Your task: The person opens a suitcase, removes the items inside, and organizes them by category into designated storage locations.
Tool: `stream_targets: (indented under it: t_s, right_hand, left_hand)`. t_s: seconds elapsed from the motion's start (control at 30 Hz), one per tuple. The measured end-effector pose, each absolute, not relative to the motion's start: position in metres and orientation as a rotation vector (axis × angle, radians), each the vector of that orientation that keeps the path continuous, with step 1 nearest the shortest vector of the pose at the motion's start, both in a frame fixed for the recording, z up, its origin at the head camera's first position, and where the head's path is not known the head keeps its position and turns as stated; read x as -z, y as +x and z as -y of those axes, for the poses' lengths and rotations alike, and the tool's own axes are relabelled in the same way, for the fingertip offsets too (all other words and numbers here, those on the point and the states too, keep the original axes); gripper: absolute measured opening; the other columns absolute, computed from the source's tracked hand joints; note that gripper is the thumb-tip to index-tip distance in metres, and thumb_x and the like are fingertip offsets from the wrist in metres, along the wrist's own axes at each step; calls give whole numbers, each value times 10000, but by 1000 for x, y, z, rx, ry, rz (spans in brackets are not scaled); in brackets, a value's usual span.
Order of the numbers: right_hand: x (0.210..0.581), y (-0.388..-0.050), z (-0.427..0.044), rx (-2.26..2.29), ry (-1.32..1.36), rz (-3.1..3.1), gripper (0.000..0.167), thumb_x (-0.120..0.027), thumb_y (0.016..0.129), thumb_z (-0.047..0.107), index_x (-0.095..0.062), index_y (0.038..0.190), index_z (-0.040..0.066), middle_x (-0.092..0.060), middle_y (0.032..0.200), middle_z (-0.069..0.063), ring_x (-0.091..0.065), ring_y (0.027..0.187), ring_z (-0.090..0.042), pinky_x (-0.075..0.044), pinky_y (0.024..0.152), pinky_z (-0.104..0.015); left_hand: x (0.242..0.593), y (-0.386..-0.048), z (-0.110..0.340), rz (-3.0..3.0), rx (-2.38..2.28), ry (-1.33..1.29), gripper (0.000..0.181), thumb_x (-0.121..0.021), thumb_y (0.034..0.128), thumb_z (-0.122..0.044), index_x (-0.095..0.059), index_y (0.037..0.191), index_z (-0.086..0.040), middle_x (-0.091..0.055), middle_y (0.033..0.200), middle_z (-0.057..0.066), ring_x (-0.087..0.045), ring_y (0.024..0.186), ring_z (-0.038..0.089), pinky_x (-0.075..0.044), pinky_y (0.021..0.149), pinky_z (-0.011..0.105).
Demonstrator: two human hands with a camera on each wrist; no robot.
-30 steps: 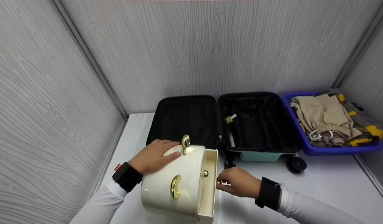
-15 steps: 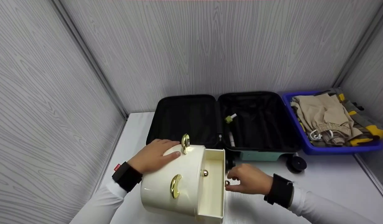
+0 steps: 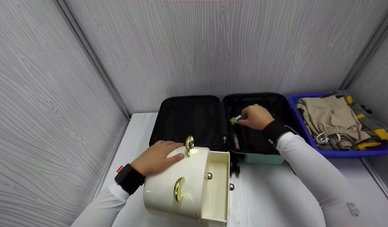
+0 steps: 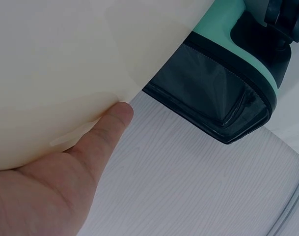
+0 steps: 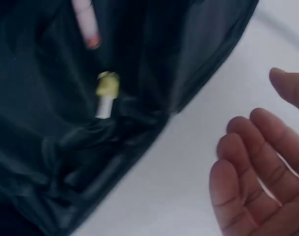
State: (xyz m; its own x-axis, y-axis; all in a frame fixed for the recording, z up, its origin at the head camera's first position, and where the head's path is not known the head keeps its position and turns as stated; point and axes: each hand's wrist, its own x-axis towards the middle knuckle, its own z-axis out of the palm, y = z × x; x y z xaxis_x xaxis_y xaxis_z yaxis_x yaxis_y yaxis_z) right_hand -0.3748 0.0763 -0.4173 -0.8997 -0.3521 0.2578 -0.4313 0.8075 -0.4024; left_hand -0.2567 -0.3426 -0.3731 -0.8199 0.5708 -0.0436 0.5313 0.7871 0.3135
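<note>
My left hand (image 3: 157,157) rests on the curved side of a cream drawer box (image 3: 172,186) with gold trim. Its thumb lies along the surface in the left wrist view. A drawer (image 3: 217,189) with a round knob (image 3: 232,187) stands pulled out on the box's right. Over the right half of the black-lined suitcase (image 3: 191,123) is my right hand (image 3: 257,116), fingers loosely bent and holding nothing. Near its fingertips lies a small yellow-green bottle with a white cap (image 5: 107,93). A slim pink tube (image 5: 85,22) lies in the same half.
Right of the suitcase stands a blue tray (image 3: 345,154) with folded beige pants (image 3: 332,116) on grey and yellow clothing (image 3: 375,132). Grey wood-grain panels (image 3: 206,47) rise at the back and sides. A suitcase wheel (image 3: 235,167) sits just beyond the drawer.
The drawer has slid further out to the right, drawn by my right hand. That hand has since let go of the knob and moved up over the suitcase. My left hand stays put.
</note>
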Motion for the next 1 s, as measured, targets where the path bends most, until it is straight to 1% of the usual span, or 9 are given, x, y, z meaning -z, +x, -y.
stream_targets:
  t_s: [0.13,0.23,0.3,0.47,0.57,0.63,0.7,0.83,1.0]
  right_hand:
    - [435,-405,-73,-658,535,2874,205,-826,946,201,-801,933,-2,-790,881,-167,-721,762,-338,-591,753,-538]
    - [452,-417,-68,-571,543,2897,204,-830,942,189,-802,956,-12,-795,903,-182,-740,791,-367,-608,754,-552]
    - [465,-421,-64,-499,580,2904,194,-834,937,177,-800,939,-14,-794,900,-188,-750,804,-383,-615,751,-567]
    - [496,-420,-57,-274,650,2948,189,-852,900,147,-769,870,-19,-773,884,-226,-752,822,-440,-624,764,-604]
    - [509,-415,-52,-191,687,3010,168,-809,923,131,-765,884,-27,-773,913,-253,-757,846,-459,-632,787,-605]
    - [515,-411,-48,-188,711,3075,141,-765,951,103,-771,905,-30,-779,923,-259,-761,851,-458,-635,793,-600]
    - [520,-410,-43,-209,720,3129,109,-737,952,62,-786,912,-26,-788,915,-251,-768,842,-448,-639,786,-590]
    - [530,-409,-35,-257,720,3164,59,-745,887,-3,-785,889,-47,-791,884,-257,-779,809,-443,-650,743,-572]
    - [541,-412,-32,-322,737,3183,31,-733,862,-37,-758,857,-53,-789,871,-259,-785,792,-419,-655,718,-536]
  left_hand:
    - [374,-255,342,-2842,-437,881,639,-497,1114,-584,-592,1572,-149,-625,1562,130,-510,1489,430,-388,1247,613]
    - [373,-254,341,-2843,-438,874,639,-498,1112,-587,-591,1574,-156,-625,1563,123,-510,1489,421,-389,1248,604]
    - [373,-252,339,-2841,-443,871,639,-499,1111,-589,-592,1574,-158,-624,1563,125,-510,1489,421,-389,1248,604]
    - [375,-248,336,-2829,-449,881,647,-498,1110,-594,-594,1572,-152,-623,1563,132,-510,1489,427,-392,1246,607]
    - [376,-246,336,-2828,-444,888,649,-497,1109,-597,-597,1567,-149,-627,1559,124,-513,1488,419,-396,1244,603]
    - [375,-246,336,-2830,-439,881,648,-499,1107,-601,-598,1568,-156,-627,1560,115,-513,1488,411,-398,1244,599]
    - [374,-246,336,-2832,-435,873,646,-501,1106,-604,-596,1571,-166,-625,1564,110,-510,1491,407,-396,1246,597]
    - [373,-246,335,-2832,-431,871,644,-505,1104,-602,-592,1575,-171,-622,1568,110,-511,1492,406,-394,1249,593]
    - [374,-247,335,-2830,-432,882,644,-510,1105,-594,-591,1575,-161,-622,1567,117,-510,1491,413,-398,1246,600]
